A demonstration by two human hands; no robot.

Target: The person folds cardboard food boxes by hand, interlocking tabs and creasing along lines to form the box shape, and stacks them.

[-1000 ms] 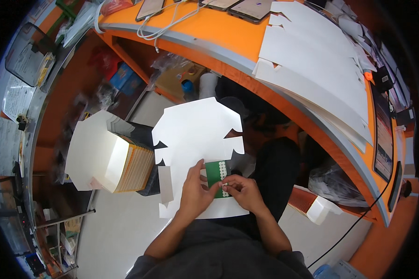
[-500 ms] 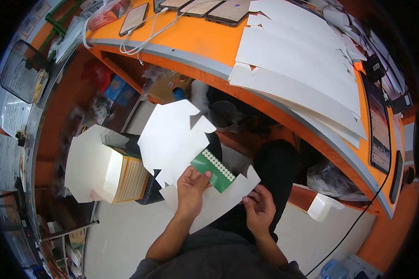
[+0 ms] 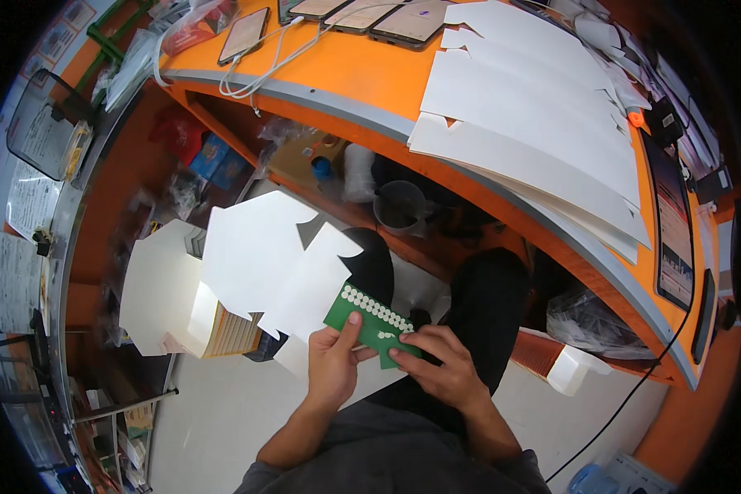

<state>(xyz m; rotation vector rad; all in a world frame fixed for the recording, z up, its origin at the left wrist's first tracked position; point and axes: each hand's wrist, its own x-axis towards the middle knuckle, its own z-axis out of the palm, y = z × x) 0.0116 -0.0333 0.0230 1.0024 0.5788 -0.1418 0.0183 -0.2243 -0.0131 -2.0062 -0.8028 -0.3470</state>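
Observation:
Over my lap I hold a green sheet [image 3: 372, 329] with rows of small white round dots along it. My left hand [image 3: 333, 362] is closed on its left end, thumb on top. My right hand [image 3: 445, 362] pinches the sheet's right end between thumb and fingers, next to a few loose-looking dots. Beneath the green sheet lies a white die-cut card [image 3: 255, 255] with notched edges, reaching out to the left. Its lower part passes behind my left hand. Whether my left fingers also grip the card is hidden.
A stack of white die-cut cards [image 3: 527, 123] lies on the orange desk [image 3: 370, 74], beside several phones and white cables [image 3: 280, 62]. At left, an open white box [image 3: 165, 288] holds yellow-edged folded pieces. Under the desk are a dark bin [image 3: 399, 206] and plastic bags [image 3: 584, 321].
My right hand has left the white card's right edge and now grips the green sheet. The card has shifted left. The green sheet has turned slightly and come nearer to my right hand.

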